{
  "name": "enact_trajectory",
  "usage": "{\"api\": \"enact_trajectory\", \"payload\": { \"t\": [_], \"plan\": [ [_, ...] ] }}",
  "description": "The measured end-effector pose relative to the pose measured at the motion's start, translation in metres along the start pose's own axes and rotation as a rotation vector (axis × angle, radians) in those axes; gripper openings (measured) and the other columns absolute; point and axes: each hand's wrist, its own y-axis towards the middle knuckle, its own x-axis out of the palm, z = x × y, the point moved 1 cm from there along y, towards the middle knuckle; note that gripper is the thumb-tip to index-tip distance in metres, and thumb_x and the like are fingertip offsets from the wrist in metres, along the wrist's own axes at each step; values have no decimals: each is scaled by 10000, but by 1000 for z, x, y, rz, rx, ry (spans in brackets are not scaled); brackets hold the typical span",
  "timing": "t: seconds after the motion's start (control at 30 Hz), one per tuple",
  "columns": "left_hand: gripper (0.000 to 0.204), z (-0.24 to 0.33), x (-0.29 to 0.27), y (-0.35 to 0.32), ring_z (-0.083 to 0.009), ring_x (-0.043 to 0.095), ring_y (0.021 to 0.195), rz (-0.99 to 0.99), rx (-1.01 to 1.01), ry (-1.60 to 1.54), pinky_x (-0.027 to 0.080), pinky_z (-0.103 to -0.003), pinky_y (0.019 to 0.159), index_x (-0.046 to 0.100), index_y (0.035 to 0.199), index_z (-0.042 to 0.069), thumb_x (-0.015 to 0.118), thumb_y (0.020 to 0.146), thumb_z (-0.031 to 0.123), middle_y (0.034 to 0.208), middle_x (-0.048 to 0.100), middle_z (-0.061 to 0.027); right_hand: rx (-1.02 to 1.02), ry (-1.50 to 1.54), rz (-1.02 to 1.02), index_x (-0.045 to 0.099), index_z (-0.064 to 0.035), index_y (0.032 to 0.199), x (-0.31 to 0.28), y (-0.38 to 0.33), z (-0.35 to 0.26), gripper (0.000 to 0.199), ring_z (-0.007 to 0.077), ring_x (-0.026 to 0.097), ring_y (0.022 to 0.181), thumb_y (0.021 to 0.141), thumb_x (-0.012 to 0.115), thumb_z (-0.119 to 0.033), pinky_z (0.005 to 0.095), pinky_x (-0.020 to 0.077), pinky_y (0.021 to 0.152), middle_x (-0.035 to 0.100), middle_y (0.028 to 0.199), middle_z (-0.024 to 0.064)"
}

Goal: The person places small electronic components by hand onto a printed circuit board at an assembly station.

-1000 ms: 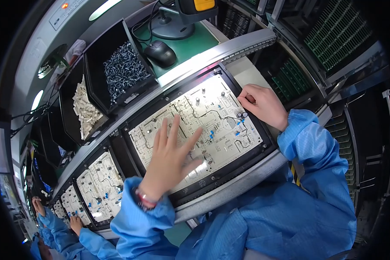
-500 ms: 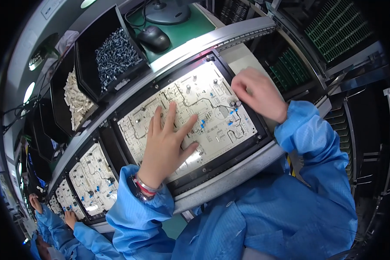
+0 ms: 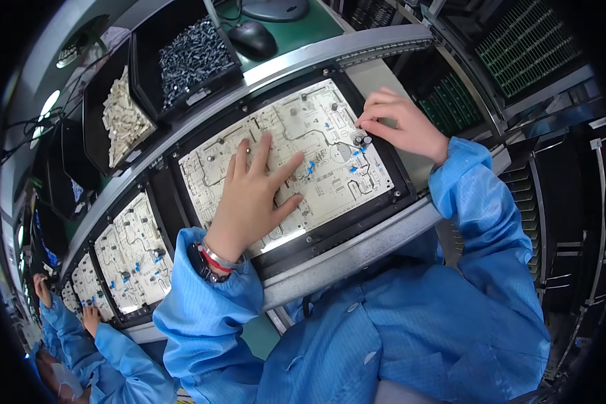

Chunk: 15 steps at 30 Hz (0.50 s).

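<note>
The left hand (image 3: 252, 192) lies flat, fingers spread and holding nothing, on the middle of the pale circuit board (image 3: 296, 158) that sits in a black carrier frame (image 3: 397, 192) on the grey conveyor rail (image 3: 357, 252). The right hand (image 3: 400, 124) is curled at the board's right edge, its fingertips drawn together at a small cluster of dark cylindrical capacitors (image 3: 362, 139); whether they actually pinch one or only press on it I cannot tell, since the fingers hide the contact.

The risk here, as I judge it, is a part seated crooked: pressure from the side could bend a lead under the body instead of passing it through its hole, or tilt the neighbouring cylinders, which stand just beside each other. The spread palm also covers several small blue components (image 3: 310, 168) (some show just past the fingertips), and a heavy lean or a slide could knock those askew or flex the board in its frame. A part slipping free could roll off among the tracks.

Behind the rail stand bins of dark screws (image 3: 192, 54) and pale connectors (image 3: 122, 118); another board (image 3: 133, 252) waits to the left
</note>
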Motion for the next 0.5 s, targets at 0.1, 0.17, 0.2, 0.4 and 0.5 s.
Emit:
{"api": "enact_trajectory", "payload": {
  "t": [0.1, 0.17, 0.2, 0.4, 0.5],
  "plan": [
    [499, -9, 0, -4, -537, 253, 1277, -18, -21, -61, 268, -550, 1051, 536, 1282, 233, 643, 808, 346, 1429, 301, -245, -29, -115, 40, 669, -17, 947, -6, 0, -14, 151, 235, 530, 856, 815, 620, -70, 319, 426, 771, 578, 893, 76],
    [490, -19, -1, -6, -524, 102, 1353, -115, 19, -169, 187, -509, 1105, 510, 1319, 214, 614, 843, 268, 1489, 229, -215, 7, -36, 106, 650, -22, 1017, -1, 1, -34, 218, 260, 567, 906, 804, 631, -63, 336, 453, 793, 605, 956, 99],
    [475, -22, -6, -13, -487, 26, 1382, -156, 6, -253, 137, -501, 1118, 508, 1322, 176, 582, 853, 162, 1499, 216, -202, -22, 30, 39, 644, -25, 1026, 4, 2, -50, 232, 265, 572, 910, 797, 637, -63, 341, 458, 795, 608, 964, 102],
    [450, -16, -61, -74, -388, 298, 1336, -82, -155, -412, 276, -441, 1077, 555, 1246, 61, 568, 800, 6, 1401, 403, -167, -324, 124, -274, 651, -78, 990, 59, -1, -94, 278, 270, 558, 1006, 734, 705, -173, 373, 471, 836, 596, 1050, 77],
    [338, -19, -54, -107, -375, 477, 1212, -128, -185, -464, 386, -410, 1006, 616, 1123, -9, 588, 787, 2, 1241, 555, -165, -372, 29, -324, 656, -99, 969, 66, 5, -92, 295, 252, 547, 1040, 709, 720, -223, 366, 468, 846, 584, 1062, 62]
  ]
}}
